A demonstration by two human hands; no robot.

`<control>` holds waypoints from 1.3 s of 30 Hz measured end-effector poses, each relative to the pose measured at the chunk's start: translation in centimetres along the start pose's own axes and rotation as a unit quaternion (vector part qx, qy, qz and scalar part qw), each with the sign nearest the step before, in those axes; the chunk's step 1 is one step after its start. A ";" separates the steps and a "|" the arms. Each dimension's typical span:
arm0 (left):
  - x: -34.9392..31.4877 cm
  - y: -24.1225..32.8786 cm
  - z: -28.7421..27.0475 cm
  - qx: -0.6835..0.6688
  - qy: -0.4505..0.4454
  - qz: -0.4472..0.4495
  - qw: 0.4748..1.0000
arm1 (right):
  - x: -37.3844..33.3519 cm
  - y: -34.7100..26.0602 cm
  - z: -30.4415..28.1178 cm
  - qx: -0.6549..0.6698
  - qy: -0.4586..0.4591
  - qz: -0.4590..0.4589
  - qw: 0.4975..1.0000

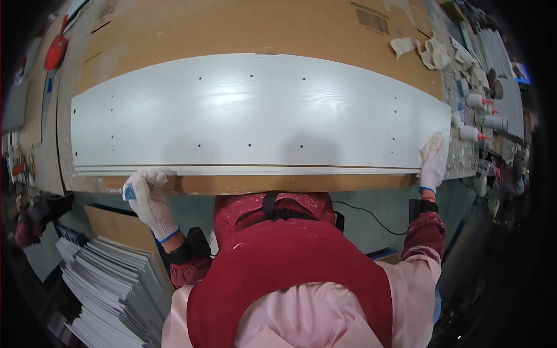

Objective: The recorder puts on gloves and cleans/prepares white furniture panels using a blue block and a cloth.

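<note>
A long white board (264, 116) with several small dark holes lies flat on the brown cardboard covering the workbench. Along its near edge runs a narrow white strip (249, 171). My left hand (149, 197), in a white knit glove, is at the near left edge with fingers curled in beside the strip. A small blue patch (129, 191) shows at its outer side; whether the hand holds it or anything else is hidden. At the right end, my gloved right hand (432, 162) lies with its fingers stretched flat over the board's corner. Its fingertips look brownish.
Crumpled pale rags (432, 52) lie at the back right. White bottles with red tips (471, 134) stand along the bench's right side. A red-handled tool (56, 51) is at the far left. Below left is a stack of white panels (110, 290); a black cable (371, 216) crosses the floor.
</note>
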State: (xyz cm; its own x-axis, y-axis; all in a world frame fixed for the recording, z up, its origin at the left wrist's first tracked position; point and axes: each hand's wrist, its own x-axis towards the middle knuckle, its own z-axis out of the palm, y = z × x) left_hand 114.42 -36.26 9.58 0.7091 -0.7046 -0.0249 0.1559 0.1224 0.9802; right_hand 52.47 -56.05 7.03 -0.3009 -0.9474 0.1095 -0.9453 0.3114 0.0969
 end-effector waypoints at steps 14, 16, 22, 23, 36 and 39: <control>2.7 2.2 -8.0 0.035 0.098 -0.010 0.995 | -8.4 -16.2 -1.7 0.148 0.063 -0.227 0.961; 3.9 2.0 -10.9 0.028 0.094 -0.006 0.995 | -11.3 -21.1 -2.9 0.095 0.062 -0.277 0.954; 6.3 3.0 -20.1 0.017 0.149 -0.003 0.989 | -18.0 -35.6 -5.3 0.100 0.118 -0.469 0.870; 6.7 3.2 -22.0 -0.002 0.149 -0.002 0.989 | -19.3 -38.2 -5.7 0.094 0.122 -0.477 0.866; 12.0 4.1 -34.3 -0.023 0.103 0.010 0.994 | -34.1 -66.2 -12.8 0.212 -0.049 -0.641 0.736; 13.3 4.1 -35.7 -0.034 0.100 -0.001 0.994 | -29.9 -57.6 -10.7 0.176 -0.100 -0.493 0.846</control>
State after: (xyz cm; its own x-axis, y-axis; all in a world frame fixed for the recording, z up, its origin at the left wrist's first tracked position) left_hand 149.05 -20.16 6.23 0.8307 -0.5520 -0.0718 0.1981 0.1725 0.9649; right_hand 117.22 -44.91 8.73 0.6739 -0.7384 -0.0251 -0.7174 -0.6458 -0.2613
